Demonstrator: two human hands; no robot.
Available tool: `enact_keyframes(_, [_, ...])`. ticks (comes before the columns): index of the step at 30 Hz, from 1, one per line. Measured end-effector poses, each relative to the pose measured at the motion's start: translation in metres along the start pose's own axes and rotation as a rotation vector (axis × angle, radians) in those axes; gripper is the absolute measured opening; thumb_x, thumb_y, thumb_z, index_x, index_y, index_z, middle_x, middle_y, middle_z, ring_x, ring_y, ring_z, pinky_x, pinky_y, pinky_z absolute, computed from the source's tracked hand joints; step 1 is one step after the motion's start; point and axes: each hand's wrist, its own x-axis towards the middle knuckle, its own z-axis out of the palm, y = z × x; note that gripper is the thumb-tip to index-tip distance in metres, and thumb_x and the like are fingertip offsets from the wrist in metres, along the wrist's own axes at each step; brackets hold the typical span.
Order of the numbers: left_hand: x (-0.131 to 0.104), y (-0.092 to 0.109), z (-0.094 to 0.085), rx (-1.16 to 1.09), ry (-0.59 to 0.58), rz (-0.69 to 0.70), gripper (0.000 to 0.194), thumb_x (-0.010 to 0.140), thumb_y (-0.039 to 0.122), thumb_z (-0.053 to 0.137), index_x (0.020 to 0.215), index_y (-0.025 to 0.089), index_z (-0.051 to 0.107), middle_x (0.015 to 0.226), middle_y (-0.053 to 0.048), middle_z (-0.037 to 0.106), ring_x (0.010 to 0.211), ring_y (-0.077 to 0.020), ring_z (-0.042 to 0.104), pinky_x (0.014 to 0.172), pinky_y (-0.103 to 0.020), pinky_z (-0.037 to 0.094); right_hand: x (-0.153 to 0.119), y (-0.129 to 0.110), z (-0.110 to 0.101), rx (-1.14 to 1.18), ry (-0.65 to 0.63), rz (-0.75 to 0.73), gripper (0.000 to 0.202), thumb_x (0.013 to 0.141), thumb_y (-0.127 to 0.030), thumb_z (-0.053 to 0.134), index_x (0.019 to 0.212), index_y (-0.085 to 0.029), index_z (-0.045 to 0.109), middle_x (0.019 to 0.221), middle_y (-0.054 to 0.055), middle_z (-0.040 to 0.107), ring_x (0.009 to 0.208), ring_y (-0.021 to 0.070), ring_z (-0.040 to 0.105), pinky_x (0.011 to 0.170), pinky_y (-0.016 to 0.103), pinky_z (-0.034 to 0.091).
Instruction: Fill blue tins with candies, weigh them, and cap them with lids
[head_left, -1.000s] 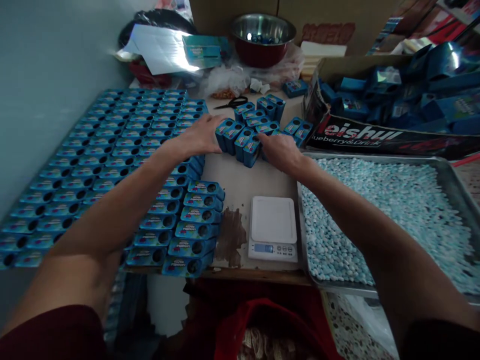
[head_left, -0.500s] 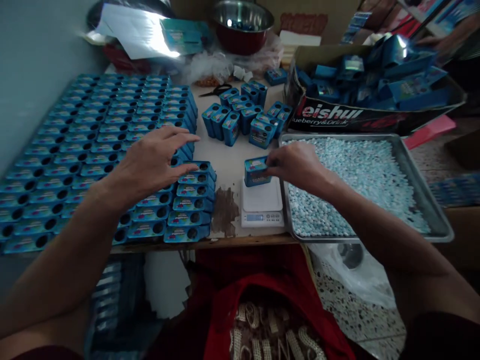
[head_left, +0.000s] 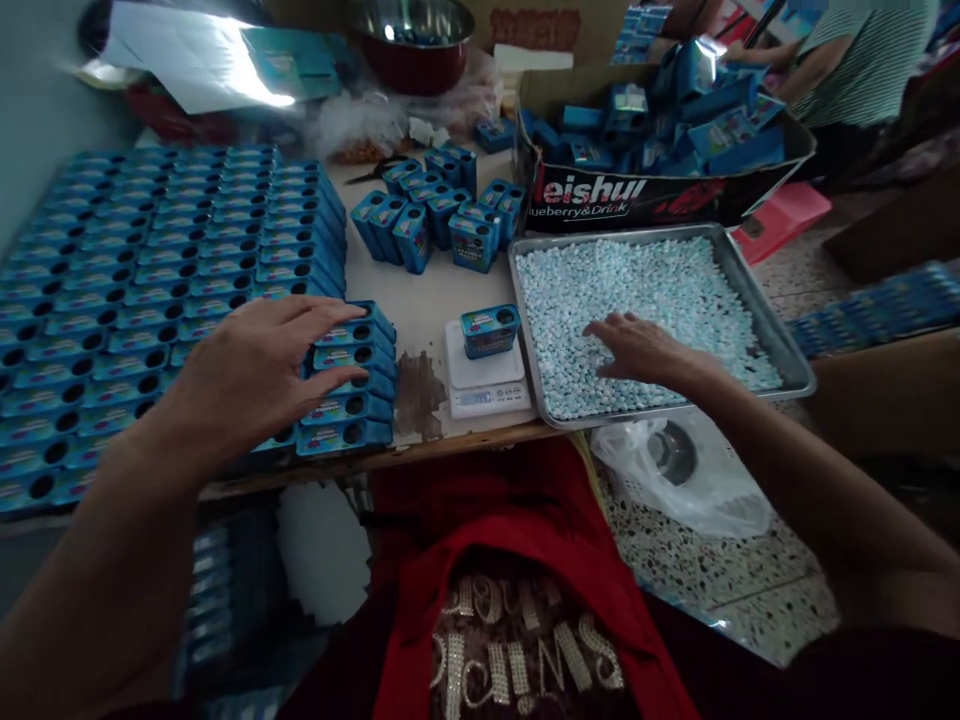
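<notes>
On a small white scale [head_left: 487, 372] stands a blue box [head_left: 489, 332] with a round hole in its top, no hand touching it. My right hand [head_left: 637, 348] is open, fingers spread, over the small pale blue and white pieces [head_left: 645, 290] in a metal tray [head_left: 796, 372]. My left hand [head_left: 262, 365] is open with thumb and fingers apart, over the near right end of the rows of blue boxes [head_left: 172, 240]; it holds nothing. Whether it touches the boxes beneath is unclear.
A loose group of blue boxes [head_left: 472, 238] stands behind the scale. A carton [head_left: 622, 205] full of blue boxes is behind the tray. Farther back are scissors [head_left: 371, 172] and a red metal bowl [head_left: 412, 60]. A person [head_left: 862, 70] is at the upper right.
My right hand has let go of the box on the scale and moved right over the tray, opening. My left hand remains open near the rows. The whole view has shifted.
</notes>
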Motion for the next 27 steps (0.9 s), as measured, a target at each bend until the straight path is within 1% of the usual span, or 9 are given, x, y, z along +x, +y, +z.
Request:
enact_keyframes(2, [0.003, 0.004, -0.001, 0.015, -0.019, 0.012, 0.049, 0.11, 0.056, 0.063, 0.152, 0.035, 0.075, 0.152, -0.012, 0.082, 0.139, -0.0453, 0.078, 0.122, -0.062, 0.06, 0.0, 0.01, 0.025, -0.073, -0.028, -0.007, 0.074, 0.088, -0.033, 0.092, 0.16, -0.023, 0.075, 0.149, 0.021, 0.079, 0.131, 0.0436, 0.074, 0.101, 0.047, 0.059])
enact_keyframes(4, [0.015, 0.011, 0.001, 0.019, -0.045, 0.058, 0.053, 0.11, 0.053, 0.063, 0.153, 0.026, 0.078, 0.151, -0.017, 0.081, 0.138, -0.0464, 0.078, 0.121, -0.062, 0.059, 0.009, 0.013, 0.042, -0.066, 0.041, -0.027, 0.067, 0.094, -0.035, 0.086, 0.158, -0.021, 0.074, 0.151, 0.022, 0.077, 0.13, 0.042, 0.074, 0.1, 0.046, 0.058])
enact_keyframes(7, [0.041, 0.025, 0.009, 0.003, -0.105, 0.145, 0.058, 0.107, 0.047, 0.068, 0.157, 0.018, 0.077, 0.157, -0.018, 0.079, 0.141, -0.0445, 0.075, 0.123, -0.061, 0.057, 0.032, 0.016, 0.05, 0.082, 0.115, -0.083, 0.045, 0.097, -0.03, 0.076, 0.141, -0.019, 0.08, 0.13, 0.018, 0.082, 0.106, 0.0334, 0.076, 0.087, 0.04, 0.054])
enact_keyframes(11, [0.062, 0.038, 0.015, 0.005, -0.142, 0.153, 0.057, 0.109, 0.041, 0.072, 0.162, 0.023, 0.073, 0.164, -0.013, 0.075, 0.151, -0.0406, 0.069, 0.135, -0.063, 0.047, 0.054, 0.035, 0.038, 0.54, 0.073, 0.049, 0.023, 0.088, -0.035, 0.082, 0.107, -0.022, 0.082, 0.081, 0.003, 0.07, 0.073, 0.0216, 0.062, 0.07, 0.033, 0.044])
enact_keyframes(14, [0.058, 0.04, 0.019, 0.015, -0.154, 0.098, 0.054, 0.113, 0.044, 0.07, 0.164, 0.026, 0.072, 0.161, -0.011, 0.077, 0.149, -0.0382, 0.069, 0.139, -0.062, 0.045, 0.051, 0.053, 0.03, 1.0, 0.034, 0.177, 0.033, 0.081, -0.05, 0.091, 0.097, -0.023, 0.079, 0.08, 0.003, 0.07, 0.068, 0.0176, 0.058, 0.063, 0.031, 0.043])
enact_keyframes(16, [0.051, 0.041, 0.023, 0.006, -0.17, 0.069, 0.056, 0.113, 0.044, 0.07, 0.165, 0.021, 0.071, 0.159, -0.014, 0.078, 0.148, -0.0382, 0.071, 0.135, -0.058, 0.052, 0.044, 0.06, 0.029, 1.192, 0.022, 0.227, 0.04, 0.071, -0.05, 0.099, 0.093, -0.024, 0.078, 0.081, 0.004, 0.072, 0.07, 0.0172, 0.061, 0.062, 0.03, 0.044])
enact_keyframes(19, [0.046, 0.044, 0.033, -0.044, -0.139, 0.022, 0.056, 0.113, 0.04, 0.07, 0.164, 0.017, 0.071, 0.162, -0.015, 0.078, 0.15, -0.0366, 0.072, 0.132, -0.051, 0.056, 0.036, 0.058, 0.032, 1.289, -0.029, 0.24, 0.039, 0.065, -0.041, 0.105, 0.087, -0.023, 0.079, 0.073, 0.002, 0.067, 0.065, 0.0139, 0.055, 0.059, 0.028, 0.039])
enact_keyframes(22, [0.05, 0.049, 0.041, -0.098, -0.13, 0.006, 0.059, 0.112, 0.038, 0.074, 0.167, 0.016, 0.069, 0.166, -0.015, 0.076, 0.155, -0.0369, 0.071, 0.134, -0.05, 0.055, 0.036, 0.047, 0.029, 1.309, -0.048, 0.205, 0.035, 0.071, -0.042, 0.105, 0.085, -0.024, 0.079, 0.065, -0.001, 0.058, 0.058, 0.0112, 0.044, 0.054, 0.03, 0.03])
enact_keyframes(27, [0.066, 0.052, 0.046, -0.163, -0.137, -0.025, 0.072, 0.106, 0.036, 0.086, 0.173, 0.018, 0.064, 0.168, -0.016, 0.074, 0.157, -0.038, 0.069, 0.137, -0.05, 0.052, 0.04, 0.017, 0.002, 1.327, -0.04, 0.172, 0.03, 0.074, -0.04, 0.104, 0.087, -0.026, 0.081, 0.074, 0.003, 0.069, 0.064, 0.0152, 0.053, 0.054, 0.03, 0.037])
